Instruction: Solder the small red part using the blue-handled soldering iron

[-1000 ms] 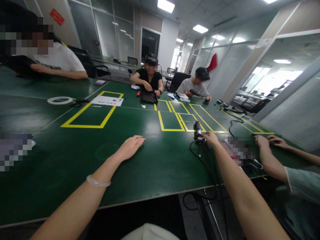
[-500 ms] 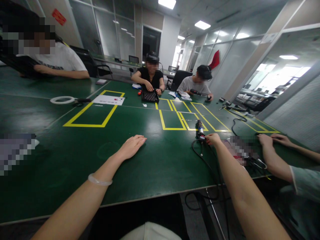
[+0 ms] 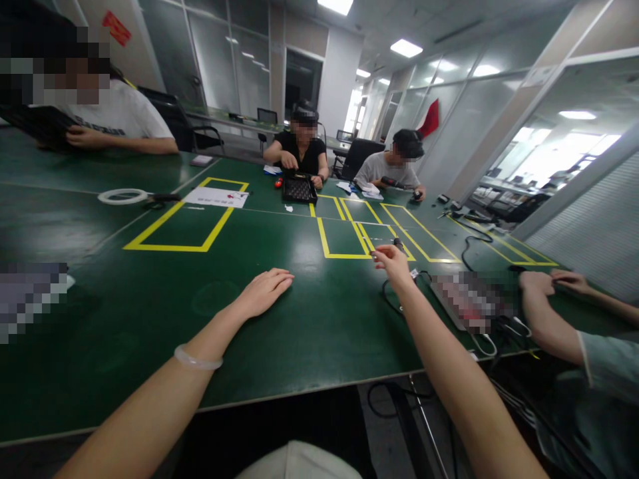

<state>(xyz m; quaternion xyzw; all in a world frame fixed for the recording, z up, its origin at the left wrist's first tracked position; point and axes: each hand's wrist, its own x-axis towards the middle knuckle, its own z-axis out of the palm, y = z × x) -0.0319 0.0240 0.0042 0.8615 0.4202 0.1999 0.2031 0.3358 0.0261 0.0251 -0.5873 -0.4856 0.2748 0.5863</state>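
Observation:
My left hand (image 3: 264, 289) lies flat and open on the green table (image 3: 309, 319), palm down, with a pale bangle on its wrist. My right hand (image 3: 394, 263) is raised a little above the table near the yellow taped boxes (image 3: 349, 243), its fingers curled. A black corded power tool (image 3: 398, 244) shows only as a dark tip behind that hand, which appears to grip it. The tool's black cable (image 3: 389, 296) loops on the table below the wrist and runs off the front edge.
A blurred flat device (image 3: 466, 299) lies right of my hand, with a co-worker's hands (image 3: 536, 283) beyond it. Three people sit at the far side, one with a black tray (image 3: 299, 189). A white tape ring (image 3: 122, 195) and a paper sheet (image 3: 215, 197) lie far left.
My right hand has moved left and lifted from the tool's rear end, and the tool is now mostly hidden behind it. The cable loop shifted with it. My left hand stayed put.

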